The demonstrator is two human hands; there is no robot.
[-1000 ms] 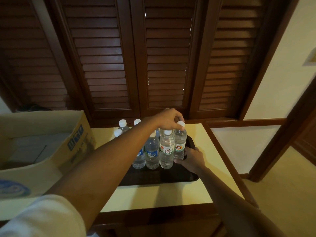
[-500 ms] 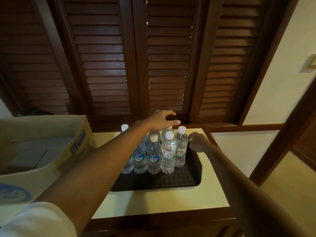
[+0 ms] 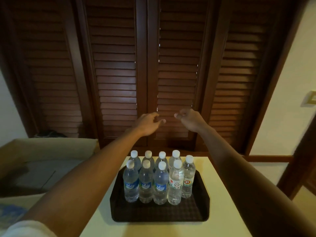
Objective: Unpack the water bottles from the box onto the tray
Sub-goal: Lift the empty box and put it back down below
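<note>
Several clear water bottles (image 3: 160, 183) with white caps stand upright in two rows on the dark tray (image 3: 159, 213). The tray lies on a pale yellow table (image 3: 222, 194). The cardboard box (image 3: 42, 159) sits at the left, its inside looking bare where my arm does not hide it. My left hand (image 3: 147, 123) and my right hand (image 3: 189, 119) are both raised well above and beyond the bottles, in front of the shutters. Each hand holds nothing. The left fingers are loosely curled and apart; the right fingers are curled in.
Dark wooden louvred doors (image 3: 171, 74) fill the background behind the table. A cream wall with a light switch (image 3: 311, 98) is at the right, beside a dark door frame (image 3: 297, 168). A dark object (image 3: 49, 134) lies on the floor behind the box.
Both hands have let go of the bottles and tray and lifted up and forward, away from them. The view has shifted, bringing the tray to the centre.
</note>
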